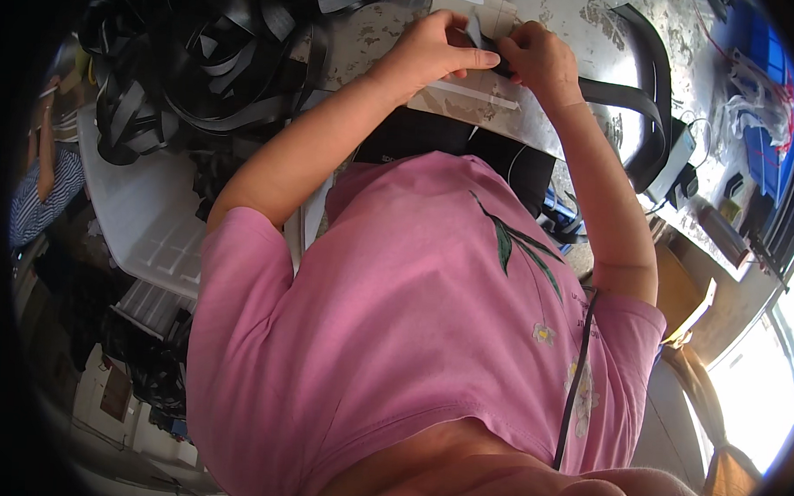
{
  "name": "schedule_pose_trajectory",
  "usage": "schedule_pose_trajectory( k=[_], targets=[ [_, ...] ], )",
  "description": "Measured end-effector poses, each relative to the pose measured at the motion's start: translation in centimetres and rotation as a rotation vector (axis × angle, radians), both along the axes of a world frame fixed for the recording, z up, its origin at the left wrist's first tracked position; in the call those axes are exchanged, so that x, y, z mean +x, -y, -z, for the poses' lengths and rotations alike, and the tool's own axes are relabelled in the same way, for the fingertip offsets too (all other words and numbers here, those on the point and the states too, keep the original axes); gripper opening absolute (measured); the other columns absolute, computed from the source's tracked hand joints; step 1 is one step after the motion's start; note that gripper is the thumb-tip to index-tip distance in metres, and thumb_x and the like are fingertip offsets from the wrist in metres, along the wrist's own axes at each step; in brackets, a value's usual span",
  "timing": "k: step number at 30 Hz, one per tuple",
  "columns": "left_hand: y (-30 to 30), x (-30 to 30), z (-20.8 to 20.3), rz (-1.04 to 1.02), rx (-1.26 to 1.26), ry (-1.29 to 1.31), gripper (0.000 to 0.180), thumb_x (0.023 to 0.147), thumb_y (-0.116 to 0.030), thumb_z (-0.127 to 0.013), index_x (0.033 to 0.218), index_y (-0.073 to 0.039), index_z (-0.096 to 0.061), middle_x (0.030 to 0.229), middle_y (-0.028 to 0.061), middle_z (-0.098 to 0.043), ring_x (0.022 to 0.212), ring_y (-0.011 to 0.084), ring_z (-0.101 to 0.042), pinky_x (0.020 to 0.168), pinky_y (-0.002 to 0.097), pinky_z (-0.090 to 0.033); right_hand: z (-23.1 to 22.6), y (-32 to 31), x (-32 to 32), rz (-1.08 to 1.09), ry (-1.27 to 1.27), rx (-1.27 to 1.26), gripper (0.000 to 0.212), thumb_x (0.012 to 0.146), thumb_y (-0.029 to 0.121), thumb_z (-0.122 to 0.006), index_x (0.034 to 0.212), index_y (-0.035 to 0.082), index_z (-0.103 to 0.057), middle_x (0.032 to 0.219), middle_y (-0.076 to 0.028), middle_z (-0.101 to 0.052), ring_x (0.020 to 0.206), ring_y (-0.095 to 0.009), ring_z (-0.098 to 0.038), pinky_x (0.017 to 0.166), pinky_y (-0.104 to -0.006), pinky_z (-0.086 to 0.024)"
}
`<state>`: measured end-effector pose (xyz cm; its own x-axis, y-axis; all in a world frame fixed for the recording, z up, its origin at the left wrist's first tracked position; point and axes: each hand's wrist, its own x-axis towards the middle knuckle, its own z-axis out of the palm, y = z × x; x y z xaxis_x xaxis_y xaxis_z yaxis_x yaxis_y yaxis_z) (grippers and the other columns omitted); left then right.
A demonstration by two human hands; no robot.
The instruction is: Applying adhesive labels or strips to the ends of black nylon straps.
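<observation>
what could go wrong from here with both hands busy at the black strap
The black strap loops loosely beyond the right hand, so it might catch on the right forearm or twist. The tangled pile of black straps lies close by the left forearm; a bump could perhaps drag some down toward the white bin.

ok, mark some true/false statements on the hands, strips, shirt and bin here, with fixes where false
1. The left hand and right hand are close together at a black strip. True.
2. Both hands wear thick gloves. False: both are bare.
3. The big heap of black strips is on the person's right. False: it is on the left.
4. A whitish plastic bin is on the person's left. True.
5. The shirt is plain green. False: the shirt is pink with a floral design.
</observation>
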<state>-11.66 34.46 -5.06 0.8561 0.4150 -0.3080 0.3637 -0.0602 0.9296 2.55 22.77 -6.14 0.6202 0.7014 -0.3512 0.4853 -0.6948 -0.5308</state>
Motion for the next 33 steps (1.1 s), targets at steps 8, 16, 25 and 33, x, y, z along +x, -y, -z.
schedule_pose_trajectory(
  k=[8,16,25,33],
  targets=[
    [2.3,-0.1,0.0,-0.153,-0.5,-0.042,0.027,0.075,-0.025,-0.073,0.087,-0.004,-0.061,0.072,-0.0004,-0.058,0.061,0.0069,-0.052,0.056,0.0207,-0.041,0.5,0.1,0.1,-0.02,0.048,0.009,0.028,0.075,0.035,-0.057,0.08,0.009,-0.064,0.052,-0.005,-0.061,0.062,-0.023,-0.065,0.067,-0.0343,-0.05],
    [5.1,0.0,2.3,0.046,0.507,0.139,0.045,0.072,-0.009,-0.064,0.113,0.005,-0.053,0.101,0.0208,-0.05,0.086,0.0378,-0.058,0.075,0.0416,-0.05,1.4,1.8,1.2,-0.124,0.016,0.246,0.019,0.083,0.014,-0.054,0.1,0.007,-0.059,0.068,-0.007,-0.065,0.054,-0.013,-0.063,0.05,-0.0266,-0.05],
    [6.0,0.3,0.8,0.18,0.584,-0.078,0.053,0.079,-0.019,-0.063,0.123,0.004,-0.045,0.102,0.0189,-0.05,0.088,0.0369,-0.057,0.077,0.0405,-0.049,-0.4,5.7,0.6,0.051,-0.056,0.343,0.047,0.082,0.014,-0.062,0.123,0.006,-0.041,0.063,-0.005,-0.061,0.048,-0.012,-0.056,0.044,-0.0244,-0.045],
    [5.4,0.5,-0.8,0.412,1.016,-0.131,0.051,0.078,-0.028,-0.065,0.117,0.001,-0.051,0.113,0.0127,-0.051,0.109,0.0266,-0.049,0.089,0.0381,-0.042,1.0,5.7,-0.1,0.142,0.018,0.289,0.061,0.075,0.019,-0.066,0.123,-0.001,-0.034,0.068,-0.013,-0.063,0.064,-0.031,-0.063,0.062,-0.0387,-0.049]
  ],
)
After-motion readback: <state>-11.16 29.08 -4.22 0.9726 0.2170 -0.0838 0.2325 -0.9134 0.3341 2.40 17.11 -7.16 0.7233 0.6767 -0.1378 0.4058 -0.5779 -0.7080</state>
